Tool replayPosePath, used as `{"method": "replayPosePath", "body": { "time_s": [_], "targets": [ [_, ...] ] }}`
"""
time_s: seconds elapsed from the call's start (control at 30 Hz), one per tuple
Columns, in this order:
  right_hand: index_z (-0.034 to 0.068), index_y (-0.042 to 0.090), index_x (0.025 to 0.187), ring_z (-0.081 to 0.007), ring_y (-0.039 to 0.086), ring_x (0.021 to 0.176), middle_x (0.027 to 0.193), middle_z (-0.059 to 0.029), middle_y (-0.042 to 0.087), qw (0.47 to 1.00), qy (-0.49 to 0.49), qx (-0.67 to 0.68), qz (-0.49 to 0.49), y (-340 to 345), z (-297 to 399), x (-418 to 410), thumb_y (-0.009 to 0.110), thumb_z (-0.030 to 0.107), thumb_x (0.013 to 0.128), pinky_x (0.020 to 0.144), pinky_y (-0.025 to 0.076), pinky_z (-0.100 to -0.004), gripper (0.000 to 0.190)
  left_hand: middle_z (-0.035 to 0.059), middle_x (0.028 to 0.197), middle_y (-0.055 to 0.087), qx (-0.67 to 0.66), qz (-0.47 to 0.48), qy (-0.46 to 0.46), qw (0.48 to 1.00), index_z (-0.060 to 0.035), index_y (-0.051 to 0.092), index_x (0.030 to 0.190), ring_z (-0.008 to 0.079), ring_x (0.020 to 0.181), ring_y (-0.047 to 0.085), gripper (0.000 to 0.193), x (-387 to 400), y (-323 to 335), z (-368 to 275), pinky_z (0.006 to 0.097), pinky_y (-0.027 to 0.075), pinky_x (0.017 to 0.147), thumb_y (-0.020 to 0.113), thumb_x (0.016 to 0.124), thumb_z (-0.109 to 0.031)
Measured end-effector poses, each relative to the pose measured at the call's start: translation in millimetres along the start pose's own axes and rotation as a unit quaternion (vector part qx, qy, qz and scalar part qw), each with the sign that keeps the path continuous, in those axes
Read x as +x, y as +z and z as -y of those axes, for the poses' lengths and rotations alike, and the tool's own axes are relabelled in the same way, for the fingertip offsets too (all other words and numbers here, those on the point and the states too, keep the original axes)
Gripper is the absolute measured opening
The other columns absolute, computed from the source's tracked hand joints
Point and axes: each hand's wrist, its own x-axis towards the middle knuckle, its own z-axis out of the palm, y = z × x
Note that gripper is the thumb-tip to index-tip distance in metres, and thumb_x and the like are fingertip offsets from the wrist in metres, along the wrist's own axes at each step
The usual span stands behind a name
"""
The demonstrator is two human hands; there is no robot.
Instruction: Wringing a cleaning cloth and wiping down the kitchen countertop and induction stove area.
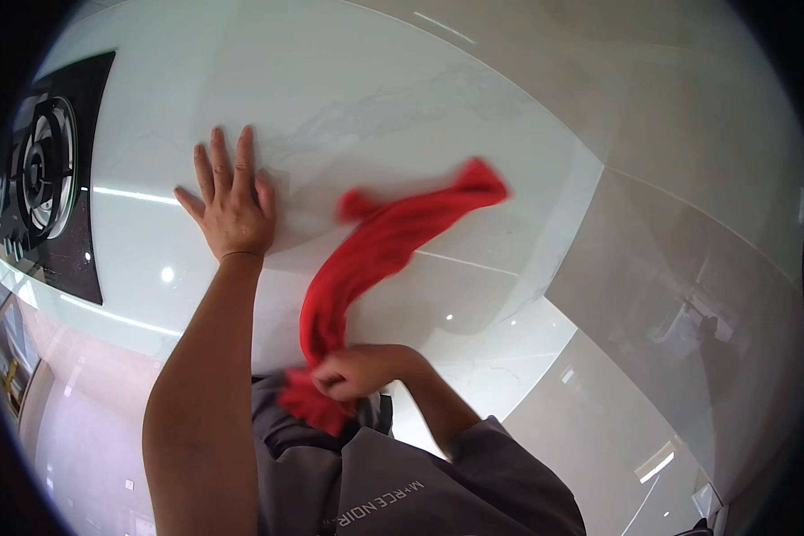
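Observation:
My right hand (358,372) is closed around a red cloth (375,244) close to my body, at the front of the white marbled countertop (348,114). From my fist the cloth stretches away in a long curve towards the right, its far end blurred. A short bunched end hangs on the near side of the fist, in front of my clothing. Palm down, my left hand (234,208) rests on the countertop with its fingers spread, holding nothing. It lies between the cloth and the stove.
A black gas hob (94,167) with a round burner (40,171) is set into the counter at the left. Glossy wall tiles (650,268) rise along the far and right edges. A shiny floor (100,402) shows at lower left.

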Motion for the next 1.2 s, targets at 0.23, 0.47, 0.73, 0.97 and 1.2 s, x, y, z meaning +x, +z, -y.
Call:
{"method": "replayPosePath", "body": {
  "time_s": [0.23, 0.47, 0.73, 0.97, 1.2],
  "targets": [
    [0.005, 0.053, 0.118, -0.0152, 0.061, 0.095, 0.105, -0.006, 0.061, 0.803, -0.05, 0.151, -0.574, -54, -111, -230, 0.059, 0.011, 0.094, 0.089, 0.05, -0.031, 0.025, -0.0001, 0.16, 0.024, 0.006, -0.009, -0.007, 1.0, -0.0397, 0.027, 0.151, 0.0265, 0.147, 0.023, 0.061, -2, -2, 6, 0.0674, 0.014, 0.111, 0.047, 0.095, -0.027],
    [0.004, 0.043, 0.136, -0.0264, 0.049, 0.123, 0.138, -0.0154, 0.046, 0.339, -0.176, -0.048, -0.923, -169, -65, -249, 0.052, 0.022, 0.098, 0.1, 0.041, -0.0423, 0.043, -0.0002, 0.161, 0.022, 0.005, 0.004, -0.001, 1.0, -0.0385, 0.025, 0.152, 0.0274, 0.148, 0.021, 0.058, 3, -4, -3, 0.0666, 0.012, 0.113, 0.042, 0.098, -0.027],
    [0.014, 0.042, 0.145, -0.0432, 0.021, 0.145, 0.155, -0.024, 0.026, 0.43, 0.038, -0.327, -0.841, -161, -19, -32, 0.063, 0.022, 0.084, 0.11, 0.012, -0.0709, 0.065, -0.0007, 0.161, 0.023, 0.01, -0.015, 0.005, 1.0, -0.038, 0.027, 0.152, 0.0271, 0.148, 0.02, 0.056, 1, -2, 3, 0.067, 0.012, 0.112, 0.04, 0.098, -0.03],
    [0.02, 0.062, 0.128, -0.0341, 0.04, 0.137, 0.145, -0.0125, 0.048, 0.725, -0.145, -0.324, -0.591, -33, -24, 33, 0.061, -0.002, 0.075, 0.113, 0.022, -0.0601, 0.057, -0.0017, 0.161, 0.02, 0.006, 0.0, 0.017, 1.0, -0.0397, 0.028, 0.151, 0.0278, 0.149, 0.018, 0.06, -2, 6, 6, 0.0684, 0.009, 0.112, 0.047, 0.094, -0.031],
    [0.001, 0.072, 0.099, -0.0206, 0.059, 0.113, 0.122, -0.0114, 0.065, 0.848, -0.092, -0.033, -0.521, -105, -93, -187, 0.049, -0.013, 0.076, 0.096, 0.046, -0.0326, 0.035, 0.0011, 0.161, 0.021, 0.018, 0.021, -0.013, 1.0, -0.0374, 0.024, 0.153, 0.0278, 0.148, 0.019, 0.059, 0, -5, 6, 0.0668, 0.011, 0.113, 0.042, 0.097, -0.027]
  ]
}}
